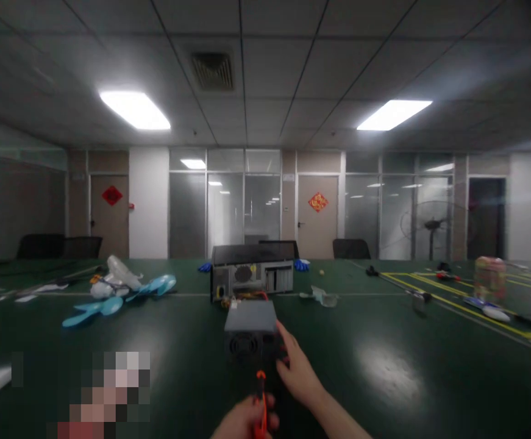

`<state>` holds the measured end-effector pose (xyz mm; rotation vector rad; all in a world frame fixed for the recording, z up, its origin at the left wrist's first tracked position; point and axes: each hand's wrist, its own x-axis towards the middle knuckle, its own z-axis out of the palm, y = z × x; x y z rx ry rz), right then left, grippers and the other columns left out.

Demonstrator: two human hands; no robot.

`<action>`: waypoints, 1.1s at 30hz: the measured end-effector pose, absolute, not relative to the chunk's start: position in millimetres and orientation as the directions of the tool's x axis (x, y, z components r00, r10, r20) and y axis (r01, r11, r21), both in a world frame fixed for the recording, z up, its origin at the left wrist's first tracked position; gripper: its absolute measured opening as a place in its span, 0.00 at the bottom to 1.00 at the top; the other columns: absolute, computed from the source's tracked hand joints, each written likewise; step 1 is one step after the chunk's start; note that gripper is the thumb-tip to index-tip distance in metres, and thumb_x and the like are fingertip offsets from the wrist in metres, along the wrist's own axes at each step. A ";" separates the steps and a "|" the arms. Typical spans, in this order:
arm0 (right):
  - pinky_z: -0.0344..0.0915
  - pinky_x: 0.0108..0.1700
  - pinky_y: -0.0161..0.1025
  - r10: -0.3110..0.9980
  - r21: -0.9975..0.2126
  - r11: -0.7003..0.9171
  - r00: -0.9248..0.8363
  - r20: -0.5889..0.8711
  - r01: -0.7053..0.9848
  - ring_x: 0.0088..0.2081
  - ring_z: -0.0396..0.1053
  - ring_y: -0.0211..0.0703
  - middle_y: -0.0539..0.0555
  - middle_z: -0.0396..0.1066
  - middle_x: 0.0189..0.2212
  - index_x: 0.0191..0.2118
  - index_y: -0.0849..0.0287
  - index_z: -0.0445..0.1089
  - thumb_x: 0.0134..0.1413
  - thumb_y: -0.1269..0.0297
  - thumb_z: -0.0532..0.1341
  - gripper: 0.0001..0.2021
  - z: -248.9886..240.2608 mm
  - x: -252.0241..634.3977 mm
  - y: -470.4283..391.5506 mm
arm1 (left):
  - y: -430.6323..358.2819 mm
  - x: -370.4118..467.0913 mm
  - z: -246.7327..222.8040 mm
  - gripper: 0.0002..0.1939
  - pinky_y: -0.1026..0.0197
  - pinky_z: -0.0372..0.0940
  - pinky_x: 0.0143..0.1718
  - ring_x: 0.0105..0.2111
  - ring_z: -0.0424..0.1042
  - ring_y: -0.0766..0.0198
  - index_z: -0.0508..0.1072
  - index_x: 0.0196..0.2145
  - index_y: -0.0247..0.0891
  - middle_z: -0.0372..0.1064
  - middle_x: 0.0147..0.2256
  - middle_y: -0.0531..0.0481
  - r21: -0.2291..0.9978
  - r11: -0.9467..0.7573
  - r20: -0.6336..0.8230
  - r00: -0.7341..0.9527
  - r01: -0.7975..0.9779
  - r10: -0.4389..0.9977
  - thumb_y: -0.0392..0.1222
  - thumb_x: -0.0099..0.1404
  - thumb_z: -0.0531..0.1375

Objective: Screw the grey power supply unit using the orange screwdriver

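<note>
While the left hand [247,421] at six o'clock grips an orange-handled tool [260,402], the grey metal box [250,332] with a round fan grille sits at centre, the right hand [298,369] open against its right side.

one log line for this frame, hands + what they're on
left hand: grips orange-handled tool | right hand: on power supply unit, right side | PC case: behind unit | surface: green floor
</note>
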<state>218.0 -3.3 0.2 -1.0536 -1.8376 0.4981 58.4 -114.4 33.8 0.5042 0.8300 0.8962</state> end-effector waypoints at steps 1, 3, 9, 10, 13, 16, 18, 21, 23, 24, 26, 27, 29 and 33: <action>0.62 0.49 0.43 0.818 -0.691 0.568 -0.218 0.532 0.447 0.52 0.59 0.44 0.55 0.49 0.58 0.62 0.51 0.43 0.41 0.75 0.51 0.38 2.8 217.1 -7.2 | -113.5 58.5 31.4 0.10 0.69 0.59 0.18 0.23 0.65 0.70 0.65 0.41 0.39 0.65 0.32 0.47 0.665 0.564 -0.440 0.354 -0.489 0.825 0.41 0.61 0.55; 0.63 0.47 0.42 0.810 -0.681 0.581 -0.236 0.537 0.446 0.49 0.60 0.43 0.57 0.50 0.57 0.61 0.53 0.44 0.42 0.76 0.51 0.37 7.4 215.2 -9.8 | -112.8 58.1 28.5 0.11 0.74 0.50 0.14 0.17 0.59 0.76 0.65 0.41 0.40 0.63 0.29 0.51 0.625 0.581 -0.462 0.353 -0.521 0.814 0.40 0.59 0.56; 0.66 0.40 0.39 0.822 -0.685 0.566 -0.250 0.512 0.459 0.43 0.63 0.41 0.58 0.50 0.57 0.62 0.53 0.42 0.42 0.76 0.53 0.38 3.1 213.9 -1.0 | -112.1 54.1 32.3 0.12 0.76 0.41 0.13 0.14 0.52 0.80 0.61 0.43 0.37 0.61 0.29 0.51 0.663 0.574 -0.433 0.380 -0.480 0.817 0.36 0.60 0.53; 0.66 0.40 0.39 0.823 -0.684 0.564 -0.247 0.511 0.463 0.43 0.63 0.41 0.58 0.50 0.56 0.62 0.53 0.42 0.42 0.76 0.53 0.38 2.2 213.9 -0.8 | -112.0 53.5 32.4 0.12 0.76 0.41 0.13 0.15 0.52 0.80 0.61 0.43 0.37 0.61 0.30 0.51 0.660 0.577 -0.425 0.394 -0.481 0.815 0.36 0.60 0.53; 0.66 0.40 0.40 0.822 -0.677 0.565 -0.251 0.511 0.472 0.43 0.62 0.42 0.58 0.50 0.56 0.62 0.53 0.42 0.43 0.76 0.53 0.38 1.0 214.0 -1.1 | -111.5 52.5 30.8 0.12 0.76 0.42 0.13 0.15 0.51 0.80 0.60 0.43 0.37 0.60 0.30 0.51 0.650 0.583 -0.406 0.427 -0.487 0.808 0.36 0.60 0.53; 0.66 0.40 0.40 0.817 -0.668 0.572 -0.260 0.515 0.476 0.44 0.62 0.42 0.58 0.50 0.56 0.62 0.53 0.41 0.43 0.76 0.53 0.38 1.0 214.1 -1.1 | -110.8 52.1 29.7 0.12 0.76 0.42 0.13 0.15 0.50 0.81 0.60 0.44 0.37 0.60 0.30 0.52 0.642 0.587 -0.403 0.435 -0.492 0.805 0.36 0.61 0.53; 0.66 0.40 0.40 0.817 -0.663 0.572 -0.261 0.515 0.483 0.44 0.62 0.42 0.58 0.50 0.56 0.62 0.53 0.40 0.43 0.76 0.52 0.38 0.9 214.2 -0.9 | -110.5 51.8 29.8 0.12 0.76 0.42 0.13 0.15 0.50 0.81 0.60 0.44 0.37 0.59 0.30 0.52 0.638 0.589 -0.403 0.436 -0.496 0.804 0.36 0.61 0.52; 0.66 0.40 0.40 0.818 -0.660 0.569 -0.257 0.515 0.490 0.44 0.62 0.42 0.58 0.50 0.56 0.62 0.52 0.41 0.44 0.76 0.53 0.37 0.8 214.1 -0.8 | -110.3 51.2 30.0 0.12 0.76 0.42 0.13 0.15 0.50 0.81 0.60 0.44 0.37 0.59 0.29 0.52 0.630 0.594 -0.409 0.437 -0.500 0.801 0.36 0.61 0.52; 0.66 0.40 0.40 0.819 -0.661 0.569 -0.256 0.514 0.490 0.44 0.62 0.42 0.58 0.50 0.56 0.61 0.52 0.41 0.44 0.76 0.53 0.37 0.9 214.0 -0.9 | -110.5 51.3 30.3 0.11 0.76 0.42 0.13 0.15 0.50 0.80 0.60 0.43 0.37 0.59 0.29 0.51 0.625 0.594 -0.413 0.432 -0.507 0.802 0.36 0.61 0.52; 0.66 0.40 0.40 0.819 -0.662 0.568 -0.256 0.513 0.489 0.43 0.62 0.42 0.58 0.50 0.56 0.61 0.52 0.41 0.44 0.76 0.53 0.37 1.1 214.0 -1.0 | -110.7 51.5 30.5 0.11 0.76 0.43 0.13 0.15 0.50 0.80 0.60 0.43 0.37 0.59 0.29 0.51 0.622 0.592 -0.415 0.425 -0.513 0.804 0.36 0.61 0.52; 0.66 0.40 0.40 0.820 -0.663 0.567 -0.257 0.512 0.488 0.44 0.62 0.42 0.58 0.50 0.56 0.61 0.52 0.41 0.43 0.76 0.52 0.37 1.7 214.0 -1.4 | -111.3 52.3 31.1 0.10 0.76 0.43 0.13 0.15 0.50 0.80 0.61 0.42 0.36 0.59 0.29 0.51 0.614 0.585 -0.414 0.414 -0.531 0.811 0.36 0.61 0.52; 0.66 0.40 0.39 0.820 -0.663 0.568 -0.257 0.512 0.488 0.44 0.62 0.42 0.58 0.50 0.56 0.61 0.52 0.41 0.43 0.76 0.52 0.37 1.9 214.1 -1.6 | -111.6 52.7 31.4 0.09 0.77 0.44 0.13 0.15 0.50 0.80 0.61 0.41 0.36 0.59 0.28 0.51 0.608 0.581 -0.411 0.412 -0.541 0.813 0.35 0.61 0.51; 0.67 0.39 0.39 0.818 -0.663 0.571 -0.259 0.514 0.484 0.43 0.62 0.42 0.58 0.51 0.56 0.61 0.52 0.41 0.43 0.76 0.52 0.37 2.2 214.2 -1.7 | -112.3 53.5 32.1 0.09 0.77 0.45 0.14 0.16 0.51 0.80 0.61 0.41 0.35 0.59 0.28 0.50 0.595 0.575 -0.400 0.413 -0.562 0.818 0.35 0.61 0.51; 0.67 0.39 0.39 0.813 -0.664 0.576 -0.257 0.522 0.477 0.43 0.63 0.42 0.58 0.51 0.55 0.61 0.52 0.42 0.43 0.76 0.53 0.37 1.7 214.3 -1.3 | -112.8 54.1 32.8 0.08 0.77 0.45 0.14 0.16 0.51 0.80 0.61 0.40 0.34 0.59 0.28 0.50 0.567 0.577 -0.398 0.417 -0.589 0.817 0.36 0.62 0.51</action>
